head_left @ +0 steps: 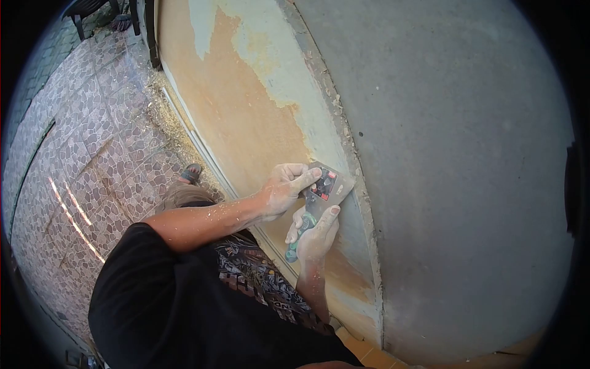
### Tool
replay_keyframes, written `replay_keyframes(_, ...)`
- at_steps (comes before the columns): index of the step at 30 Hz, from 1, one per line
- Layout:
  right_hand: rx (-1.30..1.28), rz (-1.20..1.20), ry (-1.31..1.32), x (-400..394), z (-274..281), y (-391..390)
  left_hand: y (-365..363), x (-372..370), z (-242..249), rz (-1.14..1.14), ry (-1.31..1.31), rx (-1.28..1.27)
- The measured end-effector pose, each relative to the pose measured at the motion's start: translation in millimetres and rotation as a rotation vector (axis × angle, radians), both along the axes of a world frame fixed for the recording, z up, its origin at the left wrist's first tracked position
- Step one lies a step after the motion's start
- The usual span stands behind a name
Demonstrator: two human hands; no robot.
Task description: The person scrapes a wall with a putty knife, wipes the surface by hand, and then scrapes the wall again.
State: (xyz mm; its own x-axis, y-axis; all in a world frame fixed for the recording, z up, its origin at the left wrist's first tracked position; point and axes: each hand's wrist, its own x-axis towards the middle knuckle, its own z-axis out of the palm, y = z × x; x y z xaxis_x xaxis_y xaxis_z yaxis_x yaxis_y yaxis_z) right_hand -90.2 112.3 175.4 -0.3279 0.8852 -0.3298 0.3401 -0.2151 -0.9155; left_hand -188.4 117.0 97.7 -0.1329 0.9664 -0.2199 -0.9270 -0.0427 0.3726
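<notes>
A wide-bladed scraper [340, 188] with a green handle and a black-and-red label on its blade is between my two hands, in front of the patchy wall. My right hand [318, 237] wraps round the green handle, its thumb pointing up toward the blade. With thumb and fingers, my left hand [284, 192] pinches the near side of the blade. Pale dust coats both hands, and flecks stick to the left forearm. Behind the blade, the wall [258, 117] shows orange and whitish patches of old paint.
A rough, crumbly edge [337, 111] runs along the wall beside a broad smooth grey surface [461, 160]. Scrapings [161, 111] lie along the wall's foot on the stone-patterned floor [92, 141]. A sandalled foot [192, 173] stands nearby. Dark chair legs [78, 26] show at the top left.
</notes>
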Motion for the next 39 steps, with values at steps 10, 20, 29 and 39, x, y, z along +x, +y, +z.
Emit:
replay_keyframes(10, -0.065, -0.085, 0.037, -1.8, 3.3, -16.4, -1.8, 11.6, -14.2, -0.068, 0.02, -0.025)
replay_keyframes(20, -0.009, -0.034, 0.017, 3.8, -0.8, -4.8, 3.5, 11.3, -12.9, -0.011, 0.024, -0.004)
replay_keyframes(29, -0.012, -0.035, 0.025, 6.9, 1.7, -9.4, -1.1, 11.2, -11.2, -0.047, 0.079, -0.024)
replay_keyframes(39, 0.033, -0.014, 0.002, 0.6, -4.9, -9.6, 0.3, 9.7, -21.5, -0.047, 0.171, -0.031)
